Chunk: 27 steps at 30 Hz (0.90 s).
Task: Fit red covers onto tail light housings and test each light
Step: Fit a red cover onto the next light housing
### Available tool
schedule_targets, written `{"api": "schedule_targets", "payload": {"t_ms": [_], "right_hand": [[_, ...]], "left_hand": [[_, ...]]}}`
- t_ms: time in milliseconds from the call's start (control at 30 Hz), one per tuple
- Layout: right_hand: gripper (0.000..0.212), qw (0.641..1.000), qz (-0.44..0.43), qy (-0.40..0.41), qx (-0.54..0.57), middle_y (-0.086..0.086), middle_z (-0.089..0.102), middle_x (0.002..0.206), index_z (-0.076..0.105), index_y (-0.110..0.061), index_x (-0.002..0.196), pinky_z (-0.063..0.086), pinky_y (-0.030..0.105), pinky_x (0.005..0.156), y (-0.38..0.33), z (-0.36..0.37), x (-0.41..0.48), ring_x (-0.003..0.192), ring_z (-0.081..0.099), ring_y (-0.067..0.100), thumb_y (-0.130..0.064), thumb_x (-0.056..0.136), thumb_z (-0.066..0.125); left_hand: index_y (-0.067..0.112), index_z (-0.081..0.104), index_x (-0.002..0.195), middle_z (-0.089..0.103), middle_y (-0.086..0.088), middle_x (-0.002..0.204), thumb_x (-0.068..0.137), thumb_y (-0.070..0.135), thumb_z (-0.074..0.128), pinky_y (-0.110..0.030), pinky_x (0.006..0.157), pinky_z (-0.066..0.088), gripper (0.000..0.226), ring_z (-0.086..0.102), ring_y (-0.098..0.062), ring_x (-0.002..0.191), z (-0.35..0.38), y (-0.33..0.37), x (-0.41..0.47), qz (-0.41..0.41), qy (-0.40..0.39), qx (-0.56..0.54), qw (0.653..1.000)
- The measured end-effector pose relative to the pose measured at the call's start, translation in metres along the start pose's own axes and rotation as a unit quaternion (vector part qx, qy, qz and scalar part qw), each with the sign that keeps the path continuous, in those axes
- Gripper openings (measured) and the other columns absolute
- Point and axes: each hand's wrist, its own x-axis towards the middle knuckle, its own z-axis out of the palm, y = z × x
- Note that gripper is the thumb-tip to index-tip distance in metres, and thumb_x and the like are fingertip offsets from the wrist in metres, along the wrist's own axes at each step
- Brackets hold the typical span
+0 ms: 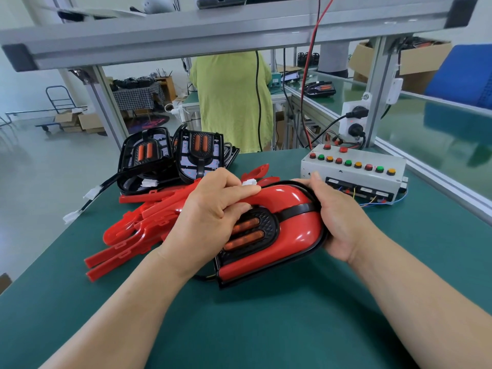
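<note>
The glossy red plastic cover (292, 235) sits on the black plastic tail light housing (267, 222), held over the mat just in front and left of the grey metal test box with coloured buttons (354, 171), so the fitting step looks nearly finished. The left hand (213, 209) curls its fingers over the cover's far edge, and the right hand (338, 217) grips the housing's rounded end nearest the box. Next, I judge, the white plug (251, 183) must reach the box's sockets for testing.

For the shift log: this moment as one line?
state: red cover on housing | left hand: grips red cover | right hand: grips housing | test box: beyond right hand
</note>
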Motion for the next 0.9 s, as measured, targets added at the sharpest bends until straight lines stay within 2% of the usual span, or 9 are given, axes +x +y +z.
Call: {"api": "schedule_targets", "payload": {"t_ms": [67,233,333,433,500,600,733,833,900], "right_hand": [[0.047,1.0,-0.002,-0.004,-0.006,0.005,0.078,0.099,0.08,-0.032,0.088,0.06,0.034,0.066,0.0,0.0,0.0,0.083,0.075,0.02,-0.051,0.103,0.04],[0.048,1.0,-0.005,-0.012,-0.02,0.003,0.078,0.094,0.079,-0.036,0.083,0.06,0.032,0.063,0.0,0.0,-0.001,0.079,0.075,0.018,-0.051,0.103,0.038],[0.049,0.999,-0.006,-0.029,-0.025,0.002,0.078,0.091,0.079,-0.037,0.08,0.059,0.03,0.06,0.0,0.001,-0.002,0.077,0.075,0.017,-0.05,0.103,0.038],[0.043,0.999,-0.009,-0.042,-0.029,0.006,0.077,0.097,0.079,-0.031,0.089,0.061,0.035,0.067,-0.001,0.001,-0.004,0.083,0.075,0.021,-0.048,0.102,0.042],[0.036,0.998,-0.015,-0.055,-0.032,0.013,0.075,0.107,0.074,-0.019,0.109,0.06,0.044,0.08,-0.001,0.003,-0.006,0.093,0.073,0.03,-0.047,0.093,0.057],[0.052,0.997,-0.031,-0.061,-0.026,0.013,0.075,0.103,0.07,-0.015,0.113,0.061,0.04,0.071,-0.002,0.003,-0.009,0.083,0.073,0.028,-0.034,0.066,0.08],[0.063,0.997,-0.029,-0.065,-0.032,0.01,0.077,0.094,0.07,-0.019,0.109,0.059,0.036,0.062,-0.004,0.002,-0.012,0.075,0.073,0.026,-0.024,0.049,0.085],[0.061,0.997,-0.035,-0.051,-0.037,0.009,0.077,0.091,0.072,-0.02,0.105,0.059,0.035,0.061,-0.004,0.004,-0.012,0.073,0.073,0.025,-0.021,0.046,0.086],[0.058,0.998,-0.035,-0.039,-0.032,0.009,0.077,0.092,0.072,-0.018,0.106,0.06,0.036,0.061,-0.004,0.006,-0.012,0.073,0.074,0.026,-0.019,0.049,0.085]], "left_hand": [[0.012,0.072,0.117,0.054,0.005,0.094,0.087,-0.006,0.068,-0.011,0.087,0.04,0.035,0.054,-0.007,0.095,0.0,0.0,0.001,0.005,0.001,-0.001,1.0],[0.008,0.072,0.115,0.053,0.004,0.095,0.086,-0.011,0.066,-0.004,0.085,0.042,0.035,0.053,0.014,0.095,0.005,0.0,-0.001,0.005,0.005,-0.039,0.999],[0.007,0.071,0.115,0.053,0.0,0.095,0.087,-0.013,0.064,0.0,0.078,0.043,0.035,0.056,0.005,0.091,0.008,0.001,-0.003,-0.012,-0.005,-0.074,0.997],[0.01,0.071,0.118,0.054,0.003,0.095,0.086,-0.009,0.067,-0.009,0.087,0.039,0.038,0.055,-0.007,0.093,0.011,-0.004,-0.003,-0.001,0.004,-0.01,1.0],[0.009,0.072,0.117,0.055,0.0,0.095,0.085,-0.01,0.068,-0.013,0.09,0.037,0.038,0.055,-0.015,0.095,0.013,-0.005,-0.003,0.001,0.019,0.001,1.0],[0.008,0.072,0.117,0.056,-0.003,0.097,0.085,-0.011,0.067,-0.013,0.09,0.041,0.038,0.056,-0.011,0.097,0.015,-0.002,-0.002,0.015,0.026,-0.001,1.0],[0.003,0.07,0.113,0.053,-0.004,0.098,0.086,-0.016,0.061,0.003,0.076,0.041,0.034,0.058,0.012,0.092,0.014,0.001,-0.003,-0.022,0.006,-0.124,0.992],[0.001,0.07,0.11,0.057,0.001,0.099,0.088,-0.012,0.063,0.0,0.075,0.045,0.027,0.062,0.009,0.091,0.015,-0.002,-0.004,-0.076,-0.008,-0.192,0.978],[0.01,0.072,0.113,0.058,0.003,0.103,0.088,-0.005,0.066,-0.006,0.082,0.047,0.029,0.061,0.005,0.097,0.015,-0.007,-0.003,-0.079,-0.015,-0.176,0.981]]}}
